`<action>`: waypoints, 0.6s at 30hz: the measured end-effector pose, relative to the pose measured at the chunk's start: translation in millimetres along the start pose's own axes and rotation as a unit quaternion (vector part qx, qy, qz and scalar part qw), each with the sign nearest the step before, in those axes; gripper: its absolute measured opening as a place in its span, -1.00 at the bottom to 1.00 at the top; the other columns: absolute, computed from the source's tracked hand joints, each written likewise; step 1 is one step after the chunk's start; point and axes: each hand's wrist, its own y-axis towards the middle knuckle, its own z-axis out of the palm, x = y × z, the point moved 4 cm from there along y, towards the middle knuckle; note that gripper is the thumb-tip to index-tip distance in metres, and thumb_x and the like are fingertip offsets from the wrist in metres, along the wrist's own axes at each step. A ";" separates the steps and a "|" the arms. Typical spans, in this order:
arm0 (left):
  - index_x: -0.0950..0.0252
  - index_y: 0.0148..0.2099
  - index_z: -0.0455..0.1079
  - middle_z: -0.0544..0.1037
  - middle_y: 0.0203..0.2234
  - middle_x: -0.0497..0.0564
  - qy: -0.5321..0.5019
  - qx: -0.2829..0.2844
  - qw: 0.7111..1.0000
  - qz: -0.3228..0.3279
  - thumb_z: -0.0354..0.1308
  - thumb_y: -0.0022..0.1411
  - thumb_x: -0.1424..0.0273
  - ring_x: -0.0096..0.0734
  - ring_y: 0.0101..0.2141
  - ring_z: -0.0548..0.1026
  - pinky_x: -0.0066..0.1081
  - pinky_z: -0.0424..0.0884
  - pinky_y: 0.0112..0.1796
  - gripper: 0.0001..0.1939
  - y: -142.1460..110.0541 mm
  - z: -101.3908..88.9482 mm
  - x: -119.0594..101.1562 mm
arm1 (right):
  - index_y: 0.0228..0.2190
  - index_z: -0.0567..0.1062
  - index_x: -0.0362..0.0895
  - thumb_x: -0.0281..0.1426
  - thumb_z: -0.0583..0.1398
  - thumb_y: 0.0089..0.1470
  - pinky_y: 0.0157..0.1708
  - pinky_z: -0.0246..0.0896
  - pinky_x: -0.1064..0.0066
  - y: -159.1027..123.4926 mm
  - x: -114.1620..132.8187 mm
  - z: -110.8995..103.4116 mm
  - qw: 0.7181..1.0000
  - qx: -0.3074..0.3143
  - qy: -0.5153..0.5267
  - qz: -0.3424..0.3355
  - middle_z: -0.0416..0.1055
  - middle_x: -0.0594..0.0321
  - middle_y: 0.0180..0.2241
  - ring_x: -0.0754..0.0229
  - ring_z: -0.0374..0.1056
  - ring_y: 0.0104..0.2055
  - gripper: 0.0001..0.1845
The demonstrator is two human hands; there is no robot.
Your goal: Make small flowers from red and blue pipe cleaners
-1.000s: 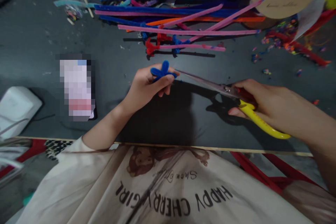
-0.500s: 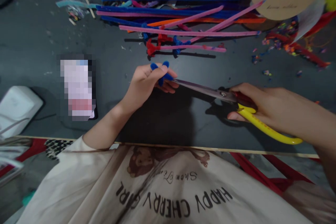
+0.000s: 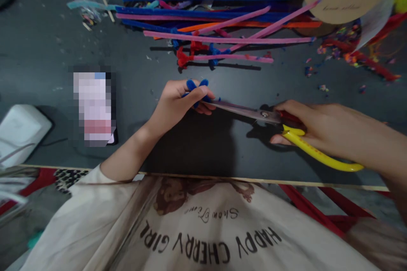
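Between thumb and fingers, my left hand (image 3: 181,98) pinches a blue pipe-cleaner flower (image 3: 204,82) with looped petals. Part of the flower is hidden by the thumb. My right hand (image 3: 314,125) grips a pair of scissors (image 3: 300,139) with yellow and dark red handles. The scissor blades point left, and their tips reach the flower's lower right petal at my left fingertips. Whether fuzz lies between the blades is too small to tell. A tiny blue bit shows just above the blades.
Pink, blue and orange pipe cleaners (image 3: 229,40) lie across the back, with red and blue twisted pieces (image 3: 184,57) before them. A ribbon spool (image 3: 375,0) stands back right near scattered scraps. A blurred phone (image 3: 95,106) and a white box-like object (image 3: 23,133) lie left.
The flower has turned in my left hand, and my thumb has moved over it. The scissors have shifted slightly left and down, their tips now at the petal. A small blue bit has appeared by the blades.
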 end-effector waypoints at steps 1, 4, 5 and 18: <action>0.41 -0.44 0.44 0.55 -0.66 -0.13 0.005 -0.001 1.000 -0.002 0.08 0.17 0.45 -0.61 -0.62 0.54 -0.67 0.48 -0.56 -0.81 -0.6 0.0 -0.6 | -0.17 0.34 -0.07 0.38 -0.48 -0.27 -0.55 0.21 0.28 0.0 -0.3 0.7 1.000 -0.003 -0.007 -0.003 0.42 0.16 -0.51 0.04 0.38 -0.53 0.09; 0.41 -0.45 0.45 0.55 -0.66 -0.14 0.012 0.004 1.000 -0.004 0.08 0.17 0.44 -0.60 -0.61 0.54 -0.67 0.48 -0.55 -0.80 -1.2 -0.2 -1.2 | -0.17 0.34 -0.08 0.35 -0.49 -0.22 -0.57 0.19 0.30 -0.4 -1.9 2.8 0.999 -0.020 -0.026 -0.018 0.44 0.14 -0.48 0.04 0.40 -0.53 0.07; 0.40 -0.45 0.45 0.55 -0.66 -0.14 0.010 0.008 1.000 -0.005 0.08 0.18 0.44 -0.60 -0.61 0.54 -0.66 0.48 -0.55 -0.80 -0.9 -0.3 -0.8 | -0.17 0.34 -0.08 0.34 -0.49 -0.20 -0.58 0.18 0.30 -0.7 -2.7 3.5 0.999 -0.029 -0.034 -0.023 0.45 0.13 -0.48 0.03 0.40 -0.53 0.06; 0.38 -0.42 0.44 0.56 -0.63 -0.12 0.000 0.010 1.000 -0.005 0.09 0.17 0.35 -0.59 -0.60 0.54 -0.64 0.47 -0.55 -0.78 2.8 -3.1 5.8 | -0.26 0.37 -0.18 0.14 -0.31 0.10 -0.73 0.00 0.41 -13.4 6.4 -2.3 0.951 -0.235 -0.148 -0.136 0.41 0.19 -0.60 0.12 0.28 -0.73 -0.23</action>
